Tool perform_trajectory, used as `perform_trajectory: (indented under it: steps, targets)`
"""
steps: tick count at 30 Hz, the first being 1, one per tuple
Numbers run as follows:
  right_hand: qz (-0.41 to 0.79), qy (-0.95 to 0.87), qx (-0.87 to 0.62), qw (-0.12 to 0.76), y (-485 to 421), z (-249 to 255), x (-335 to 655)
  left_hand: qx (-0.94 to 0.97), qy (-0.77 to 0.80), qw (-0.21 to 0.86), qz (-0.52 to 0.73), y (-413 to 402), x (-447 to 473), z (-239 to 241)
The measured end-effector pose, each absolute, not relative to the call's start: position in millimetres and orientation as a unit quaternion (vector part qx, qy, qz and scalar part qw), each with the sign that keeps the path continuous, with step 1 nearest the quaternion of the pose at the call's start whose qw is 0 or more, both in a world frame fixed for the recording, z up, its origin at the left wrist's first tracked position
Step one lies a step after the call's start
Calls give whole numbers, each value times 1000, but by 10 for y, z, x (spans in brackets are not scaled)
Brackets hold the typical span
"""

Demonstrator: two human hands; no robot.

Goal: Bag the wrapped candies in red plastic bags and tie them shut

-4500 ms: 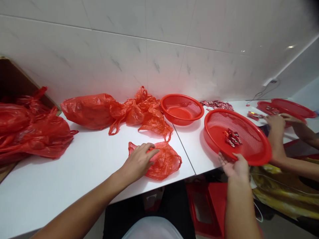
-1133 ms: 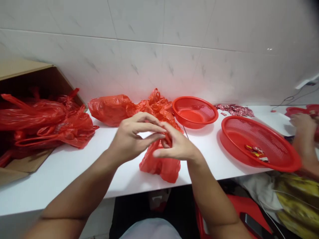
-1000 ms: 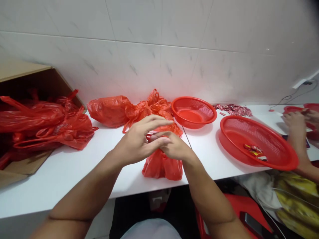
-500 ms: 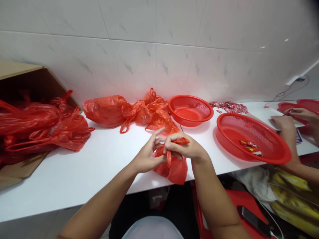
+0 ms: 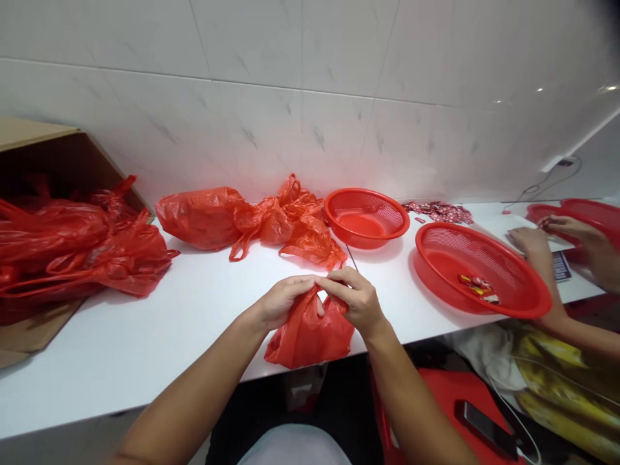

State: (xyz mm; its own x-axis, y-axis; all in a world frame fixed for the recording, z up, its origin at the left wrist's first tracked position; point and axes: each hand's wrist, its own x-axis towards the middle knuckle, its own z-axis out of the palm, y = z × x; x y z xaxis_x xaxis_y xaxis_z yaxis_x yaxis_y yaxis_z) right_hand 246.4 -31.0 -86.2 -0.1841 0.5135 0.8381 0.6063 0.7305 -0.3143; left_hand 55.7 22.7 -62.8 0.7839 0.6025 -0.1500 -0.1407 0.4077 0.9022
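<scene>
Both hands pinch the top of a red plastic bag (image 5: 312, 336) near the front edge of the white table (image 5: 203, 323). My left hand (image 5: 283, 300) grips its upper left part with closed fingers. My right hand (image 5: 356, 297) closes on the upper right part, and a small gap shows between the fingers. The bag's body hangs below and spreads onto the table; its contents cannot be seen. Beyond the hands lies a crumpled heap of red plastic bags (image 5: 290, 216), with a filled red bag (image 5: 201, 216) to its left.
A cardboard box (image 5: 43, 329) at left overflows with red bags (image 5: 116, 245). Two red baskets (image 5: 365, 219) (image 5: 465, 258) stand at right, the nearer holding small wrapped packets (image 5: 478, 287). Past them are a small-packet pile (image 5: 440, 211) and a co-worker's hands (image 5: 530, 242). A phone (image 5: 487, 429) lies below on a red stool (image 5: 438, 387).
The hands have shifted from overlapping to side by side, each pinching the bag's top. The bag now spreads wider below them. The view has turned slightly.
</scene>
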Motion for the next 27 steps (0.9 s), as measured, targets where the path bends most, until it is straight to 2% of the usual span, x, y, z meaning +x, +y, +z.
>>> perform_trajectory:
  steps: [3, 9, 11, 14, 17, 22, 27]
  targets:
    - [-59, -765, -396, 504, -326, -878, 2496, 565, 256, 741, 258, 276, 499, -606]
    - [-21, -701, -554, 449, -667, -1206, 2802, 752, 446, 340, 345, 434, 7, -619]
    - [47, -669, -597, 440, -847, -1363, 2902, 764, 483, 279, 324, 460, -204, -671]
    - [193, -621, -601, 465, -1030, -1482, 2924, 771, 470, 306, 303, 396, -342, -764]
    - [313, -624, -544, 465, -1000, -1447, 2766, 792, 374, 368, 313, 255, -227, -839]
    - [331, -672, -481, 455, -652, -1293, 2296, 869, 291, 276, 289, 104, 71, -1035]
    - [348, -706, -377, 488, -606, -1126, 1927, 873, 312, 289, 238, 114, 46, -1252]
